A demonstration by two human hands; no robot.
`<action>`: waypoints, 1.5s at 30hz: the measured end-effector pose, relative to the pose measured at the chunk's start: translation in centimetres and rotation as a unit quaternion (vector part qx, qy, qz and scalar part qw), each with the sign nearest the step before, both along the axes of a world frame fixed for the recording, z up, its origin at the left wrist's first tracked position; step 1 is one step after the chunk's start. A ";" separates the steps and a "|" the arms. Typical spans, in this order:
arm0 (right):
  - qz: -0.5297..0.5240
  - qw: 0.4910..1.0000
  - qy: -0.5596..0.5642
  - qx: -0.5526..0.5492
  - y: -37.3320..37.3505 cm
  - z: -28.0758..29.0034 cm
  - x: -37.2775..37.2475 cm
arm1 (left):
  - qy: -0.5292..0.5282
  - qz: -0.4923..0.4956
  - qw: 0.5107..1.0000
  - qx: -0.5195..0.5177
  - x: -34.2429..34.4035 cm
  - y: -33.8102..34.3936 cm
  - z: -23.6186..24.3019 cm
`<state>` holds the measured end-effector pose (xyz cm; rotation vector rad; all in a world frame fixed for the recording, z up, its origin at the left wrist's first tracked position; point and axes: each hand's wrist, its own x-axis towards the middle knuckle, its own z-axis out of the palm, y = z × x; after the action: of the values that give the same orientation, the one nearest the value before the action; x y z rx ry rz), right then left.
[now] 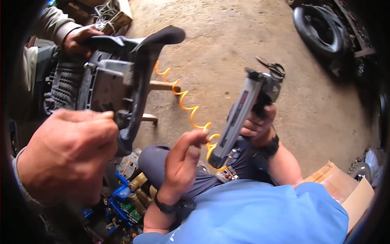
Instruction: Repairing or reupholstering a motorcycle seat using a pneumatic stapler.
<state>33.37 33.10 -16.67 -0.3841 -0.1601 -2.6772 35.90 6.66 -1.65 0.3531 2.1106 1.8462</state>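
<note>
In my right hand is a grey and black air staple gun, its long magazine slanting toward my lap. The fingers wrap its handle. Beside its lower end, my left hand is raised, index finger stretched out and a gap showing between it and the thumb; I see nothing held there. An orange coiled air hose runs to the gun's lower end. To the left, another person's hands, one near and one far, hold a seat with its black plastic underside showing and a dark cover hanging off its edge.
Scissors lie on the concrete floor beyond the gun. Black tyres or tubes stand at the far right. A cardboard box is near right. Blue and brass-coloured parts crowd the floor at my left. Wooden legs show behind the seat.
</note>
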 end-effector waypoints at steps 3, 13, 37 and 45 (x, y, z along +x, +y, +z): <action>0.016 0.999 0.034 -0.016 -0.4 0.1 -0.7 | -0.193 -0.149 0.950 0.193 -2.8 2.9 -2.2; -0.088 0.968 -0.170 0.162 -1.3 0.3 -0.7 | -0.274 -0.061 0.931 0.233 -4.3 6.8 -3.4; -0.031 0.881 -0.049 0.469 5.3 0.8 -13.3 | -0.172 -0.074 0.980 0.073 -8.7 2.9 -3.1; -0.119 0.727 -0.232 0.635 7.0 -16.5 -14.3 | -0.170 -0.062 0.977 -0.109 -8.2 0.2 -14.4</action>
<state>19.05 40.13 -33.14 0.7406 1.5752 -2.3313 27.69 6.91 -16.03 0.1028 1.9768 1.4679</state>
